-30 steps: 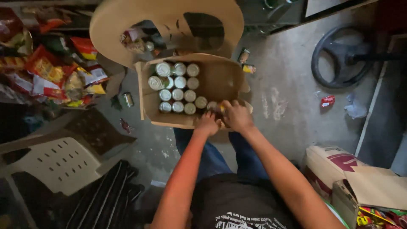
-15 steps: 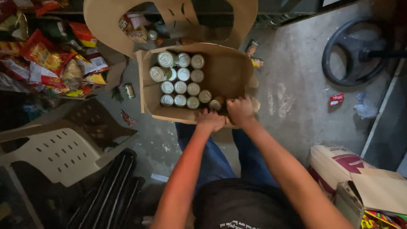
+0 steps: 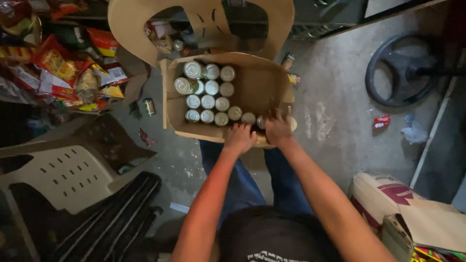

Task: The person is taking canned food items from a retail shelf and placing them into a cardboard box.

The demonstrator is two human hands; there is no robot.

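An open cardboard box (image 3: 264, 82) rests on a tan plastic chair, with several silver-topped cans (image 3: 208, 94) standing in rows along its left side. My left hand (image 3: 240, 138) rests on the box's near edge, fingers curled by the nearest row of cans. My right hand (image 3: 277, 128) reaches into the near right corner, its fingers spread over the cans there; whether it holds one is hidden. My legs in blue jeans are just below the box.
A tan chair back (image 3: 204, 22) rises behind the box. Snack packets (image 3: 58, 68) pile up at the left, with a loose can (image 3: 150, 106) on the concrete floor. A beige plastic chair (image 3: 63, 174) is lower left, a black steering wheel (image 3: 403, 73) upper right, cardboard boxes (image 3: 412, 213) lower right.
Both hands stayed at the box's near edge while my view tilted slightly. My right hand has shifted a little right, deeper into the corner by the last cans.
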